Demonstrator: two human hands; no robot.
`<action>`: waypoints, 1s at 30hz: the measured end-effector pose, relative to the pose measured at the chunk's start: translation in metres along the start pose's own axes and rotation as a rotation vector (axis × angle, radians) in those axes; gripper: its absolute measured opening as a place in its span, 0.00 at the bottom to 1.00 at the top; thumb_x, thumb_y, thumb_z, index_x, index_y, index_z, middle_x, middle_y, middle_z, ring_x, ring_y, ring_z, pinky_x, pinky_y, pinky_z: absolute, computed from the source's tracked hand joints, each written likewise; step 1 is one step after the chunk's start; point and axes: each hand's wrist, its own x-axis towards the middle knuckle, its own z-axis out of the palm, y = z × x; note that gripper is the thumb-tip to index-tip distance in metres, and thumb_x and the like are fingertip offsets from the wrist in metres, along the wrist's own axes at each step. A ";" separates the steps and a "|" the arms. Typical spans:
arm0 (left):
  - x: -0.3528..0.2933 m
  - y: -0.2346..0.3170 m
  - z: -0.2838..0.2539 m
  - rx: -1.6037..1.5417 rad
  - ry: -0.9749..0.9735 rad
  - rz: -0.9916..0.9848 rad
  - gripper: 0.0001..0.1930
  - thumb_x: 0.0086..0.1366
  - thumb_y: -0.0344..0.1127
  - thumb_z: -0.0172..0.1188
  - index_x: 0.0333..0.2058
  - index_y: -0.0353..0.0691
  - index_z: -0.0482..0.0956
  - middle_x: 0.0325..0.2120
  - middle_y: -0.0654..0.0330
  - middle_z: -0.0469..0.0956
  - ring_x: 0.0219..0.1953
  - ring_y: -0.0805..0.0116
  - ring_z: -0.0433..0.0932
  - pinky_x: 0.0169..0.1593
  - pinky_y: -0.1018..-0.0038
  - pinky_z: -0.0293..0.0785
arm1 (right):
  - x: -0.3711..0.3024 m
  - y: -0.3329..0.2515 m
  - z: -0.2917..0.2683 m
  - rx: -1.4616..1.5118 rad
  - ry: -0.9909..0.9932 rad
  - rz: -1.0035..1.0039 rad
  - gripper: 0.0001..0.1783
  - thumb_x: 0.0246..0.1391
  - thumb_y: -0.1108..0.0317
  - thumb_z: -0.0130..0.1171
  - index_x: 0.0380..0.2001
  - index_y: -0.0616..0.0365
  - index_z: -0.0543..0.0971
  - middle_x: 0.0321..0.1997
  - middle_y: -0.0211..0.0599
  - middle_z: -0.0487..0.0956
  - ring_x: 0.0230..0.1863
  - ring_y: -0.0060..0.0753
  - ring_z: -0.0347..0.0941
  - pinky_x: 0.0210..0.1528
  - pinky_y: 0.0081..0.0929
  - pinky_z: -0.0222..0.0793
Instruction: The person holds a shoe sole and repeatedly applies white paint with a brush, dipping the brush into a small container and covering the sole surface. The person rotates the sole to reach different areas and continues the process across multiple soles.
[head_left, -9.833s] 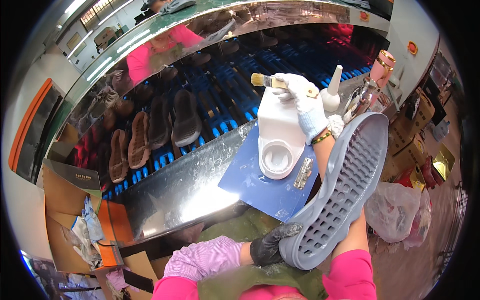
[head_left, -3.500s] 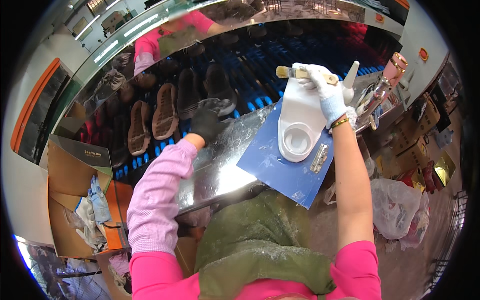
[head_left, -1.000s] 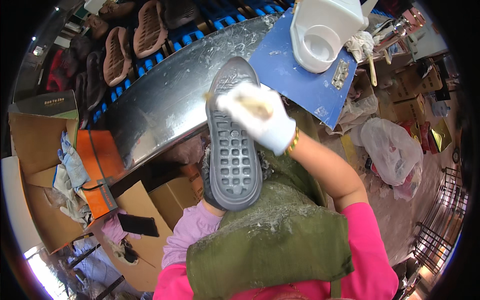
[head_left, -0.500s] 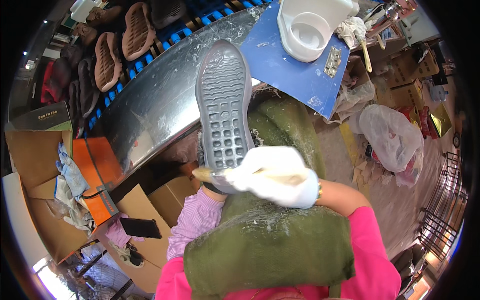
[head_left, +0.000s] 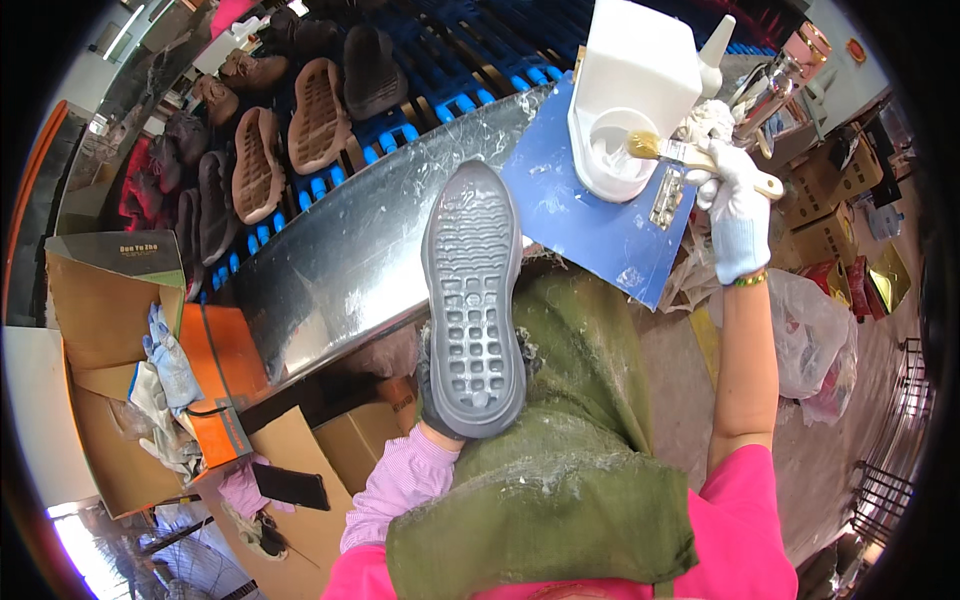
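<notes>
A grey shoe sole faces up in front of me, its cavities showing and its surface shiny in places. My left hand, in a dark glove, grips it from beneath at the near end; most of its fingers are hidden by the sole. My right hand, in a white glove, is closed around the wooden handle of a brush. The bristles hang over the mouth of a white plastic container, whose round cup holds a whitish residue or liquid.
The container stands on a blue board at the metal bench edge. Brown soles lie on blue rollers at the far left. An open cardboard box with gloves stands at left, near a dark phone. A plastic bag is at right.
My right hand has moved the brush from the near end of the sole up and right to the white container. The sole remains in my left hand; the view has shifted.
</notes>
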 end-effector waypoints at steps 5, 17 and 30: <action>0.010 -0.012 0.020 0.107 0.074 0.081 0.28 0.71 0.52 0.44 0.61 0.40 0.66 0.54 0.51 0.74 0.52 0.57 0.76 0.57 0.60 0.75 | -0.050 0.026 0.008 0.598 -0.412 0.568 0.13 0.62 0.62 0.52 0.42 0.61 0.76 0.39 0.41 0.80 0.27 0.19 0.68 0.22 0.10 0.60; 0.009 0.019 0.019 0.286 0.196 -0.026 0.26 0.74 0.47 0.40 0.63 0.37 0.60 0.57 0.49 0.69 0.55 0.57 0.73 0.58 0.60 0.72 | -0.073 -0.009 0.101 -0.937 -0.861 -0.796 0.09 0.52 0.55 0.61 0.29 0.45 0.78 0.25 0.31 0.76 0.31 0.38 0.73 0.32 0.36 0.68; -0.005 0.014 0.053 0.665 0.391 0.090 0.33 0.69 0.56 0.48 0.62 0.35 0.62 0.54 0.46 0.72 0.52 0.49 0.75 0.56 0.52 0.74 | 0.005 -0.050 0.054 -0.552 -0.321 -0.247 0.12 0.56 0.66 0.62 0.40 0.60 0.81 0.36 0.35 0.83 0.36 0.24 0.77 0.40 0.21 0.74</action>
